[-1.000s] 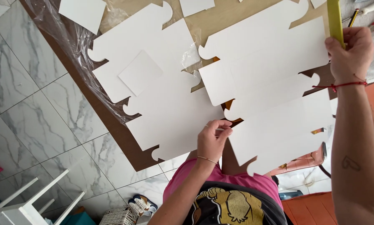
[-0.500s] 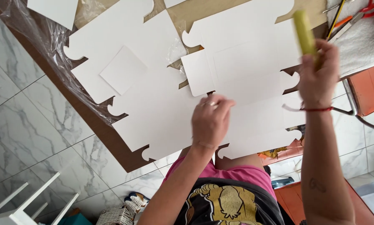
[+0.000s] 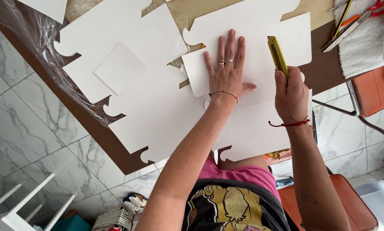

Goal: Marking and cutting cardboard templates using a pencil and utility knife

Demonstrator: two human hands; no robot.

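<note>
from the head view, the left hand lies flat with fingers spread, pressing on a white card sheet on the brown tabletop. just beside it, the right hand is clenched around a yellow cutter, its tip resting on the same sheet. more white cutouts lie to the left.

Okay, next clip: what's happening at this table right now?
A person leans over a brown table covered with white die-cut cardboard sheets. The left hand lies flat, fingers spread, pressing down the top white sheet. The right hand grips a yellow utility knife, its tip on that sheet beside the left hand.
</note>
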